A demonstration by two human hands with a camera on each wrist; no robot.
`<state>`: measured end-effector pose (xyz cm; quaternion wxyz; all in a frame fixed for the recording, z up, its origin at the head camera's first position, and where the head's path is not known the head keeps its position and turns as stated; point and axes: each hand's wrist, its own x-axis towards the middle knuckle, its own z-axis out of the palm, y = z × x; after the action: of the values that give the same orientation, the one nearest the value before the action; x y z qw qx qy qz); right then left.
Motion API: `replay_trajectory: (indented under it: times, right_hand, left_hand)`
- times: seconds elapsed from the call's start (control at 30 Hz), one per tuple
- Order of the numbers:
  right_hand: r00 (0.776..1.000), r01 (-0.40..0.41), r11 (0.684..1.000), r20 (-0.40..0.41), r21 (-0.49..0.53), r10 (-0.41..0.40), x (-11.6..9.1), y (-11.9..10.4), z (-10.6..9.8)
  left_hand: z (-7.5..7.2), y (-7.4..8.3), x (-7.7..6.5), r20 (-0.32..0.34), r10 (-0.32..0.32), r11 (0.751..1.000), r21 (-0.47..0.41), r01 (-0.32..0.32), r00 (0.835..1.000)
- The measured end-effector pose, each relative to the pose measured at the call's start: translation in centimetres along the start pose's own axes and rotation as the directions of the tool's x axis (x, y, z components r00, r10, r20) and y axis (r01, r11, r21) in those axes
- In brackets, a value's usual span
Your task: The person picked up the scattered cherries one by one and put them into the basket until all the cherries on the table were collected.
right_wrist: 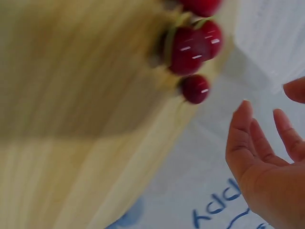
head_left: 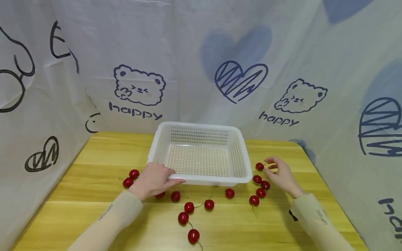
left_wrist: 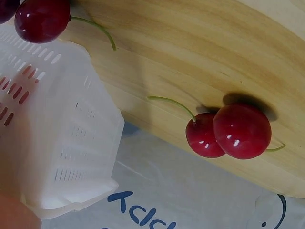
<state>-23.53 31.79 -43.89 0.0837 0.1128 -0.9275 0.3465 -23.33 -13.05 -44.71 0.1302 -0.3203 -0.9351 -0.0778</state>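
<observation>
My left hand [head_left: 155, 179] grips the front left rim of a white slotted plastic basket [head_left: 216, 179], which holds nothing inside. In the left wrist view, part of that hand shows at the lower left beside the basket's wall [left_wrist: 90, 143]. My right hand [head_left: 280, 176] is to the right of the basket, fingers parted and loosely bent, with nothing between them. Its fingertips are close to a red cherry [head_left: 259, 166] with a thin stem. Just below lie more cherries, including a bright one [head_left: 257, 179] and a darker one [head_left: 265, 184].
Several cherries with green stems lie in front of the basket, such as the nearest one [head_left: 193, 236]. Two more cherries [left_wrist: 242, 131] sit left of it. The wooden table [head_left: 78, 181] meets a printed cloth [head_left: 188, 52] behind and at both sides. A small black object [head_left: 293, 215] lies by the right sleeve.
</observation>
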Motion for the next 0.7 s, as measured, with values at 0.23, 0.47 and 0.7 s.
replay_trajectory:
  times: [0.23,0.47,0.7]
  right_hand:
    - [0.993,-0.038,0.997,0.113,-0.071,0.046,-1.0,2.1,-0.6]
    - [0.971,-0.045,0.988,0.228,-0.145,0.078,-1.1,2.9,-0.1]
    - [0.949,-0.05,0.987,0.3,-0.152,0.095,-1.2,3.3,0.1]
  left_hand:
    - [-0.1,0.2,0.1,0.008,-0.016,1.0,-0.003,0.016,1.0]
    - [0.1,0.1,-0.1,-0.004,-0.013,1.0,-0.013,0.013,1.0]
    - [0.0,0.1,0.0,-0.013,-0.011,1.0,-0.004,0.011,1.0]
